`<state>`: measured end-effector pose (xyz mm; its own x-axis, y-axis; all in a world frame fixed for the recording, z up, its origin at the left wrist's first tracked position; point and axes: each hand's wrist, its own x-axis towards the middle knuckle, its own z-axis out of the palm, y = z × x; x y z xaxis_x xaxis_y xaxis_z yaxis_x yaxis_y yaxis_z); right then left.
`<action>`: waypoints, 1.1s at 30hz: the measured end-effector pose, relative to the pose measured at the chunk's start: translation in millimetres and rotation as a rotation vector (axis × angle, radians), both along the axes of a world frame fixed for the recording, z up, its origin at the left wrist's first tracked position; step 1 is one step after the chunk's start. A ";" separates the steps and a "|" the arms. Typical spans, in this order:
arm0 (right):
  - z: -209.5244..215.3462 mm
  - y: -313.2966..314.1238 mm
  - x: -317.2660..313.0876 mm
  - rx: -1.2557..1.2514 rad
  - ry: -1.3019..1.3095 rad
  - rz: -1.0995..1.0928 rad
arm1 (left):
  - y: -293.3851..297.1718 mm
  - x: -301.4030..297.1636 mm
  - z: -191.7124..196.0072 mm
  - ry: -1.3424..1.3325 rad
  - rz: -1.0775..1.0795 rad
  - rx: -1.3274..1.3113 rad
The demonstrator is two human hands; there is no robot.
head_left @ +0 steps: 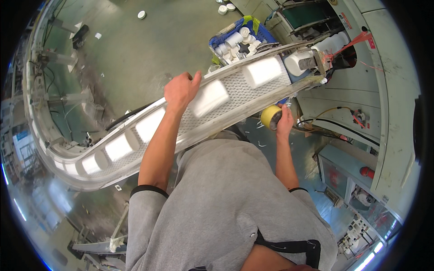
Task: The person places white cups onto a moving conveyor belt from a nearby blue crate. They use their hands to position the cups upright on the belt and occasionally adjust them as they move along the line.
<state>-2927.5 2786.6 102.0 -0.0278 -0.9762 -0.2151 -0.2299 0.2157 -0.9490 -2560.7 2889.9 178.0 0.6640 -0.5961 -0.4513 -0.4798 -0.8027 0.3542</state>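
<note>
A curved conveyor [266,92] with a textured belt carries several white, rounded, block-like pieces [211,98], a bit blurred. My left hand [181,90] rests at the conveyor's far side rail, fingers bent over it and thumb sticking out; the fingertips are hidden. One white piece [150,125] lies partly behind my left forearm. In my right hand [285,122], just off the belt's near edge, is a roll of yellow tape [271,116], gripped by its side. At the belt's right end sits another white piece [298,62], beside a machine opening.
Beyond the conveyor stands a blue basket [214,43] filled with white cylindrical pieces. A large pale machine cabinet [361,95] fills the right side, with red strands [350,45] hanging nearby. A hose [334,123] runs below. White bits [141,15] lie on the green floor.
</note>
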 end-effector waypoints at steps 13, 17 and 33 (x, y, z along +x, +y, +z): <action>-0.5 -4.1 -0.3 0.072 -0.089 -0.015 | -0.9 -0.4 -1.5 -0.020 0.005 0.002; -14.8 -8.1 -8.7 0.077 -0.085 -0.003 | -2.4 -0.8 -3.6 -0.037 0.001 0.009; -8.7 -8.1 -3.4 0.088 -0.146 -0.014 | -1.9 -5.8 -3.7 -0.105 0.001 -0.011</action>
